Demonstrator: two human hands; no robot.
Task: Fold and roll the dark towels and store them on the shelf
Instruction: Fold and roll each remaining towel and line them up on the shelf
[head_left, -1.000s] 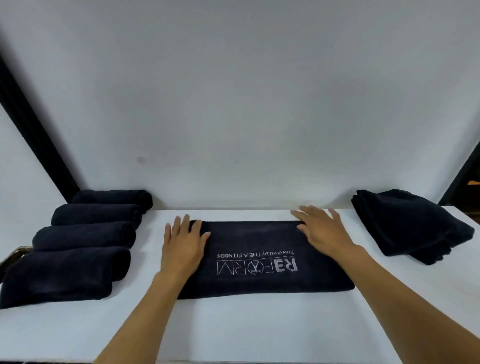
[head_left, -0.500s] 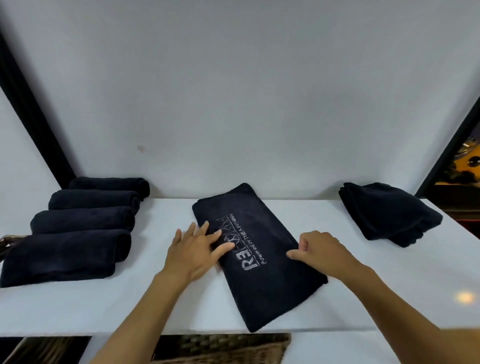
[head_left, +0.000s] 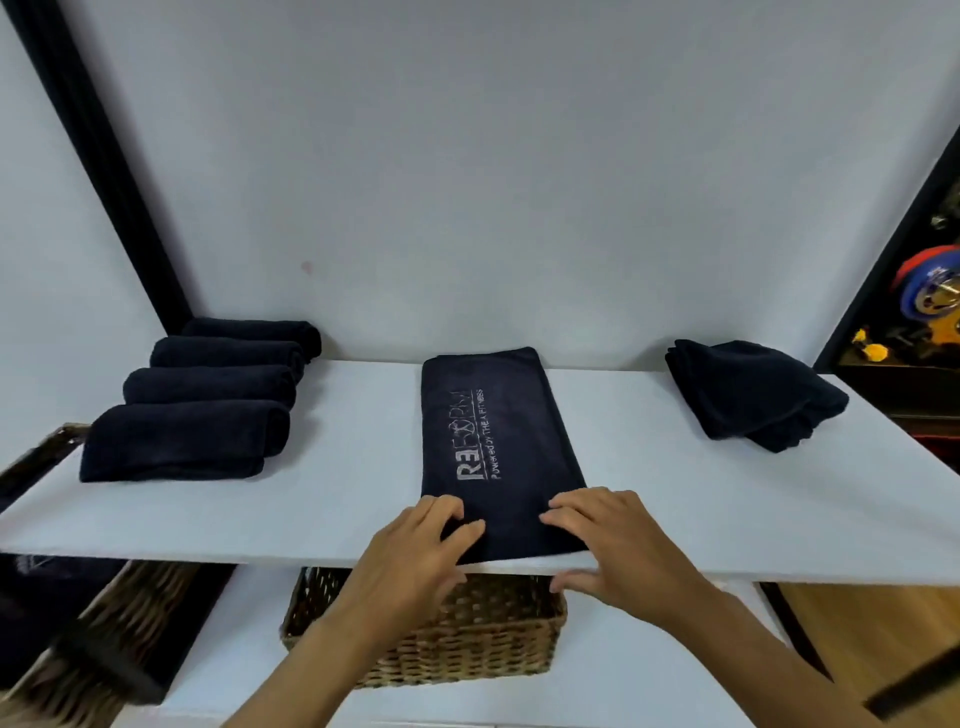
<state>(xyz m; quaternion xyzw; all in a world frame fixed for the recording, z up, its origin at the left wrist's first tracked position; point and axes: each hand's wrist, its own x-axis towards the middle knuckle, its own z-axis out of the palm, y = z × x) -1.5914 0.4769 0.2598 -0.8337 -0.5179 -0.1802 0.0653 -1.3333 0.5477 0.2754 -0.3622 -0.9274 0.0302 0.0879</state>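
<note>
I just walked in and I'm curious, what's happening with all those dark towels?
A person is working on a folded dark towel with white lettering, laid lengthwise on the white shelf. The left hand pinches its near end and the right hand rests there too, probably ready to roll. Four rolled dark towels sit left; a pile of folded dark towels waits right.

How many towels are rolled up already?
4. All lie side by side on the shelf, at its left end: the front roll, the second roll, the third roll and the back roll.
</note>
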